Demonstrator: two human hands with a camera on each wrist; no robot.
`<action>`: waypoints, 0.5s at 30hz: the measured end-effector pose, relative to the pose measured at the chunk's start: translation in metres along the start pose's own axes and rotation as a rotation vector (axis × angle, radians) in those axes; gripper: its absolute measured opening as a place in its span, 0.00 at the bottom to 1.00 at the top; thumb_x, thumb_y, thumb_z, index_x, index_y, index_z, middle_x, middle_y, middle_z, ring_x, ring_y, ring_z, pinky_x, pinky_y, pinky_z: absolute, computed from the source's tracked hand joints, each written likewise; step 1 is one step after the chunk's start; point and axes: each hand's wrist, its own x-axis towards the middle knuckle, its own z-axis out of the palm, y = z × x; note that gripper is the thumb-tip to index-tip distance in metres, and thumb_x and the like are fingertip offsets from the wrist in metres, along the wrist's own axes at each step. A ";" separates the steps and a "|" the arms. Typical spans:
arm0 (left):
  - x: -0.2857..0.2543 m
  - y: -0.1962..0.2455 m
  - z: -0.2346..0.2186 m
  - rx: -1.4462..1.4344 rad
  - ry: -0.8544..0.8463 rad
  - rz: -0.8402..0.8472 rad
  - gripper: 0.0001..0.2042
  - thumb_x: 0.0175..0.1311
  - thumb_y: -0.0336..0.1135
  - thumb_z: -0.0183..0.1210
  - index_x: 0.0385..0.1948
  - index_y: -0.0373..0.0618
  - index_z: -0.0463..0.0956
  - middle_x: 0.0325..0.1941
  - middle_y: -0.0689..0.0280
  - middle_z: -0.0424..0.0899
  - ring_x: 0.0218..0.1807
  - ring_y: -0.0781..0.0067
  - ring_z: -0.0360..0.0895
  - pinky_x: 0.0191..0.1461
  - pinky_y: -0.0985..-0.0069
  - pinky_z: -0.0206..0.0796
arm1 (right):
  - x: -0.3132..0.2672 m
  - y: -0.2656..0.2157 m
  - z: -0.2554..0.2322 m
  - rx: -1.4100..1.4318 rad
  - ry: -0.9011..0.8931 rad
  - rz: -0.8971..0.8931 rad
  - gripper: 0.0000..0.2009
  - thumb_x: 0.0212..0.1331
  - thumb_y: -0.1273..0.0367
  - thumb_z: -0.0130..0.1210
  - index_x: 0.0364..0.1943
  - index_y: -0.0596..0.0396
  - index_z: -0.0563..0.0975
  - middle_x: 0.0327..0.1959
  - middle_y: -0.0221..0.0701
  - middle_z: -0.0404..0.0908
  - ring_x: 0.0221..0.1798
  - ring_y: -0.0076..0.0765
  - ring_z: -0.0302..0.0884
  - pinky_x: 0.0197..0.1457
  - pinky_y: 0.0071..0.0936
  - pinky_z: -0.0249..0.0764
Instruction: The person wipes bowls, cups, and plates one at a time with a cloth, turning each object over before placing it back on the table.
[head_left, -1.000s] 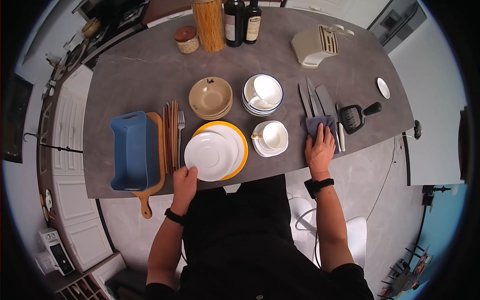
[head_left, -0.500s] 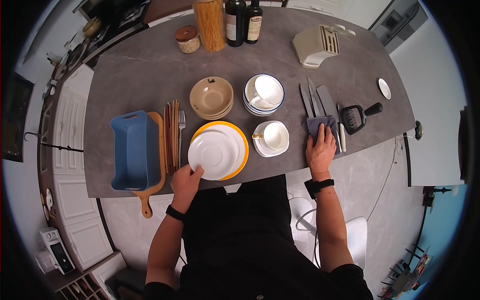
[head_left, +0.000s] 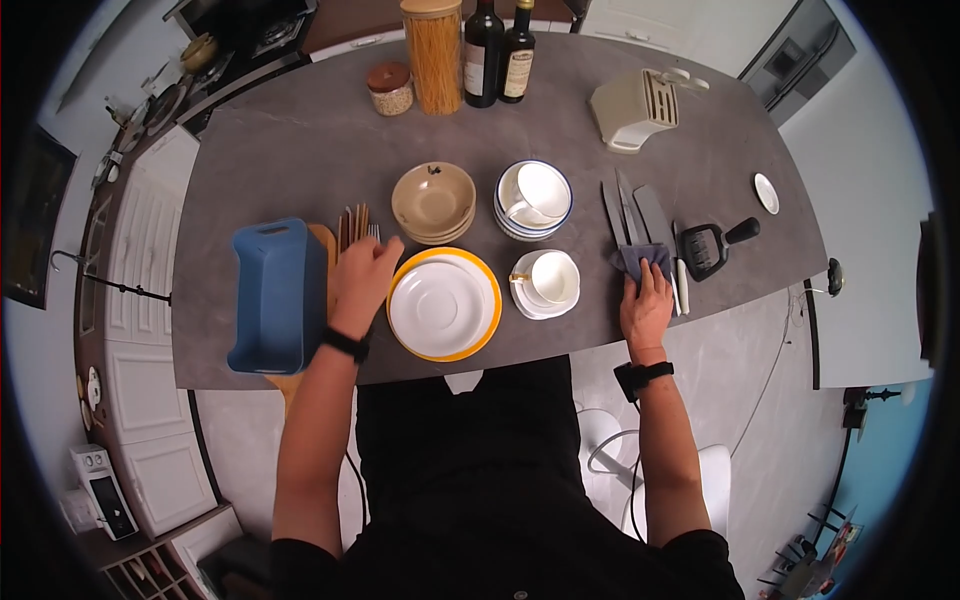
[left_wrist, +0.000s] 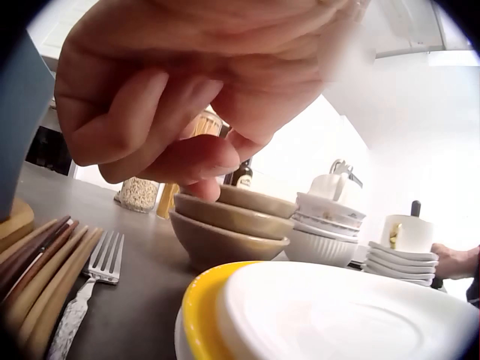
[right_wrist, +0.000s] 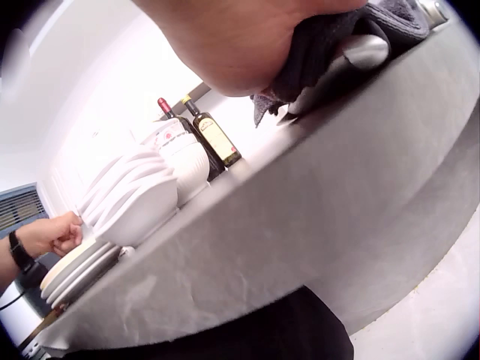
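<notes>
In the head view my left hand hovers over the chopsticks and fork, hiding most of both. Its fingers curl loosely with nothing between them. Right of it lies a white saucer on a stack of plates with a yellow-rimmed plate. My right hand grips a dark grey cloth lying over the lower part of several knives. From the right wrist view, the cloth bunches under the palm, and a metal knife handle shows beside it.
A blue bin stands on a wooden board at left. Tan bowls, white bowls topped by a cup, and a gold-handled cup on small dishes fill the middle. A knife block stands behind; a black-handled tool lies right.
My left hand has let go of the white saucer, which now sits centred on the stack, and has moved forward over the chopsticks. The cloth under my right hand is more bunched.
</notes>
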 end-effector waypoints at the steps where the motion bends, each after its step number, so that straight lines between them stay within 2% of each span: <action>1: 0.018 -0.005 0.008 -0.061 -0.047 -0.018 0.24 0.64 0.55 0.61 0.21 0.39 0.82 0.22 0.52 0.84 0.27 0.52 0.83 0.35 0.57 0.71 | 0.004 0.003 -0.002 0.040 0.082 -0.036 0.19 0.68 0.62 0.60 0.58 0.57 0.82 0.56 0.47 0.84 0.60 0.56 0.79 0.64 0.48 0.73; 4: 0.048 -0.001 0.019 -0.114 -0.156 -0.094 0.23 0.62 0.54 0.62 0.21 0.39 0.84 0.22 0.55 0.85 0.27 0.58 0.83 0.35 0.61 0.71 | 0.015 0.008 -0.017 0.216 0.001 0.202 0.17 0.71 0.60 0.58 0.52 0.60 0.83 0.47 0.49 0.86 0.51 0.58 0.83 0.57 0.51 0.76; 5: 0.054 0.001 0.020 -0.107 -0.185 -0.124 0.23 0.62 0.54 0.62 0.22 0.39 0.84 0.22 0.56 0.85 0.27 0.60 0.83 0.36 0.62 0.71 | 0.020 0.010 -0.024 0.239 -0.025 0.287 0.19 0.73 0.58 0.57 0.46 0.63 0.83 0.39 0.49 0.86 0.41 0.59 0.83 0.50 0.47 0.78; 8: 0.065 -0.001 0.028 -0.097 -0.239 -0.150 0.22 0.60 0.53 0.64 0.23 0.38 0.85 0.22 0.59 0.86 0.28 0.62 0.84 0.37 0.64 0.72 | 0.029 0.008 -0.049 0.508 0.030 0.440 0.20 0.73 0.56 0.56 0.46 0.65 0.82 0.36 0.50 0.85 0.36 0.51 0.81 0.47 0.41 0.77; 9: 0.066 -0.003 0.031 -0.122 -0.230 -0.157 0.22 0.60 0.51 0.65 0.21 0.37 0.84 0.21 0.60 0.84 0.26 0.66 0.82 0.34 0.66 0.70 | 0.031 0.011 -0.053 0.621 0.053 0.467 0.22 0.74 0.56 0.58 0.46 0.67 0.83 0.34 0.38 0.86 0.38 0.27 0.77 0.47 0.30 0.75; 11: 0.068 -0.003 0.033 -0.175 -0.209 -0.168 0.21 0.61 0.48 0.66 0.19 0.35 0.82 0.17 0.63 0.81 0.22 0.73 0.77 0.30 0.69 0.67 | 0.034 0.009 -0.067 0.869 0.077 0.524 0.22 0.74 0.56 0.59 0.46 0.67 0.83 0.36 0.31 0.86 0.39 0.23 0.76 0.47 0.26 0.73; 12: 0.070 -0.003 0.033 -0.151 -0.223 -0.177 0.21 0.60 0.48 0.66 0.21 0.35 0.83 0.20 0.62 0.83 0.24 0.70 0.80 0.33 0.68 0.69 | 0.037 0.007 -0.076 0.993 0.089 0.549 0.22 0.74 0.56 0.59 0.45 0.67 0.83 0.37 0.28 0.86 0.40 0.21 0.76 0.47 0.24 0.73; 14: 0.074 -0.001 0.032 -0.103 -0.250 -0.199 0.21 0.59 0.50 0.67 0.24 0.36 0.86 0.24 0.58 0.87 0.29 0.64 0.85 0.38 0.65 0.73 | 0.043 -0.004 -0.099 1.052 0.112 0.558 0.19 0.74 0.58 0.59 0.45 0.65 0.84 0.39 0.23 0.84 0.41 0.18 0.75 0.47 0.19 0.71; 15: 0.075 0.000 0.031 -0.110 -0.252 -0.186 0.20 0.59 0.49 0.66 0.23 0.36 0.85 0.23 0.59 0.86 0.28 0.65 0.84 0.37 0.66 0.72 | 0.046 -0.012 -0.109 1.094 0.133 0.557 0.18 0.75 0.59 0.58 0.46 0.64 0.85 0.38 0.22 0.83 0.40 0.17 0.75 0.47 0.19 0.71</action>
